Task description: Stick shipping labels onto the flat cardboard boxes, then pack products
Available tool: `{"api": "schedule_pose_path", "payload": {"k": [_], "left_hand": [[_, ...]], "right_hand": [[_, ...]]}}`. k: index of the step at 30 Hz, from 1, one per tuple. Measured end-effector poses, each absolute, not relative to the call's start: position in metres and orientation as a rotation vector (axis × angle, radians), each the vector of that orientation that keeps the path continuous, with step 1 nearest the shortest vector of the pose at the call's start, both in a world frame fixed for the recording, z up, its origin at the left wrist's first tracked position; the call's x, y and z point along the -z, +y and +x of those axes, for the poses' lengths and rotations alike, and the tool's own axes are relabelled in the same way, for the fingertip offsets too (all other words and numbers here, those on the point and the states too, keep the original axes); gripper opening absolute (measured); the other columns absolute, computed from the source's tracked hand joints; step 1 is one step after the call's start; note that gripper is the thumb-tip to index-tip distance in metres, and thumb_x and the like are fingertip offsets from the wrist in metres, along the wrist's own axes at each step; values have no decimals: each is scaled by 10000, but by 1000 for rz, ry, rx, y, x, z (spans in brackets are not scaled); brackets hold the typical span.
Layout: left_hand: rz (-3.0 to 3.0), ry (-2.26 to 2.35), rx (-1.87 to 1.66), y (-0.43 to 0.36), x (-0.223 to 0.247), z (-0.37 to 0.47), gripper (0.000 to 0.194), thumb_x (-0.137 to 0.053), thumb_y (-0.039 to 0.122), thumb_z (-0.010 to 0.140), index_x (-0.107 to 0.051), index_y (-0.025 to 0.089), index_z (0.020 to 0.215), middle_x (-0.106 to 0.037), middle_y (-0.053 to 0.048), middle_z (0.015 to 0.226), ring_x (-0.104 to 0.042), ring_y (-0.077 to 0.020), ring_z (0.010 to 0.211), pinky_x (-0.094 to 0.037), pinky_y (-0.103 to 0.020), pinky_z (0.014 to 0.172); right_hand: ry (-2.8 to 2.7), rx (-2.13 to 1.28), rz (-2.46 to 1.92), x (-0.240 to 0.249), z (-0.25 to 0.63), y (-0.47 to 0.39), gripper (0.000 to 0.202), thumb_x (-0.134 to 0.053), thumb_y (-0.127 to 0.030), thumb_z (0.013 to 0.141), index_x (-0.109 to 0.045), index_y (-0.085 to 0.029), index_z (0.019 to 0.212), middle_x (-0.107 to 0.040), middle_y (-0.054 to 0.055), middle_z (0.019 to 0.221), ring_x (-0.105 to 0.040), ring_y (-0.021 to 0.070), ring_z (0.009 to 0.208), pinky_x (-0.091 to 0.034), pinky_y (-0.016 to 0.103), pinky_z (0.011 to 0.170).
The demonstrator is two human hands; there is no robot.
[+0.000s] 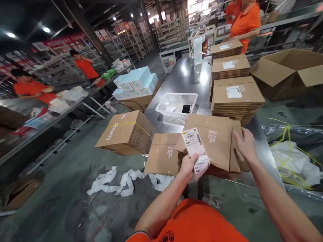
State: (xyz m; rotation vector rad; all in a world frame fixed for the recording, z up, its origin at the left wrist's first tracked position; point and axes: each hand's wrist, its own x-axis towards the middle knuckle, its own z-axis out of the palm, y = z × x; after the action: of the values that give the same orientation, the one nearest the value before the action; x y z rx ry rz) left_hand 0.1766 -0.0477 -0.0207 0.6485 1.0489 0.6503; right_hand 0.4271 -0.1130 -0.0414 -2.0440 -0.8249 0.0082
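Between the two hands, which are apart, lies a stack of flattened cartons point(219, 143). The left hand point(187, 168) pinches a strip of printed labels point(193, 144) over the stack's left side — thumb on top. The right hand point(246, 146) touches the stack's right edge; whether its fingers grip a carton, I cannot tell. Beyond the hands sits a white basket point(180, 97) — and left of the left hand, a strapped carton bundle point(123, 134).
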Motion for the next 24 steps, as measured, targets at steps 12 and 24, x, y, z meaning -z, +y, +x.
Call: {"api": "schedule_pose_path", "payload": {"k": [12, 24], "left_hand": [[973, 814, -374, -92, 9, 103, 605, -838, 299, 593, -668, 165, 1157, -685, -124, 1149, -624, -288, 1059, -486, -348, 893], [1040, 1060, -613, -66, 32, 133, 386, -788, 422, 574, -498, 172, 529, -534, 31, 510, -464, -92, 494, -362, -216, 499]], "right_hand": [[-1573, -923, -1558, -20, 313, -105, 361, -518, -503, 865, -648, -189, 743, -652, 19, 678, -564, 152, 629, -435, 257, 563], [-1624, -705, -1698, 3, 301, -121, 271, -480, -424, 893, -609, -223, 766, -648, 29, 721, -581, 176, 672, -437, 291, 627]]}}
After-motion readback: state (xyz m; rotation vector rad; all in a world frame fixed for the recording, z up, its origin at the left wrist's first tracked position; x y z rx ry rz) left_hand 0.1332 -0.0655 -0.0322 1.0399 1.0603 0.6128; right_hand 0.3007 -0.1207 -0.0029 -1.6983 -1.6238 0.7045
